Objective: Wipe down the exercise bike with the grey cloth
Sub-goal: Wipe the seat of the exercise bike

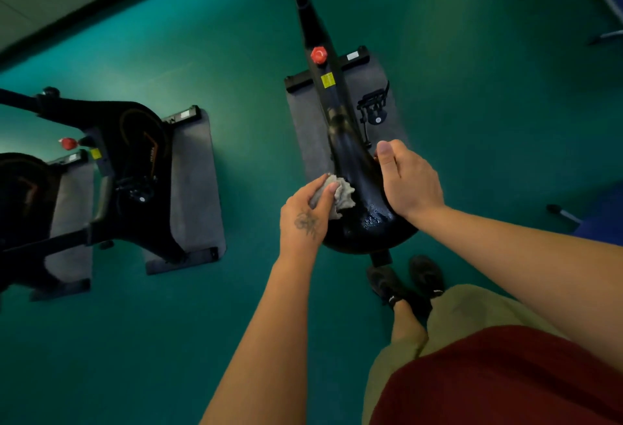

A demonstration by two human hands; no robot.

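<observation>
Step in hand: wiping the saddle [357,185] of the exercise bike [332,100]. The left hand [305,212] pinches the grey cloth [342,197]; its fingers [332,188] are curled round the bunched fabric, which presses against the saddle's left flank. The right hand [409,181] grips the saddle's right edge, thumb on top, the other fingers wrapped out of sight beneath, apparently steadying it. A wet sheen shows on the saddle's broad rear, between the two hands.

Next move, as a judgement: draw the cloth along the saddle towards its nose, then shift the right-hand grip to expose the covered edge.

Beyond the fingertips: the red knob [318,54], a pedal [372,105] and the grey mat [303,111]. A second bike [135,168] stands well apart to the left. The frame tube and knob may obstruct longer strokes.
</observation>
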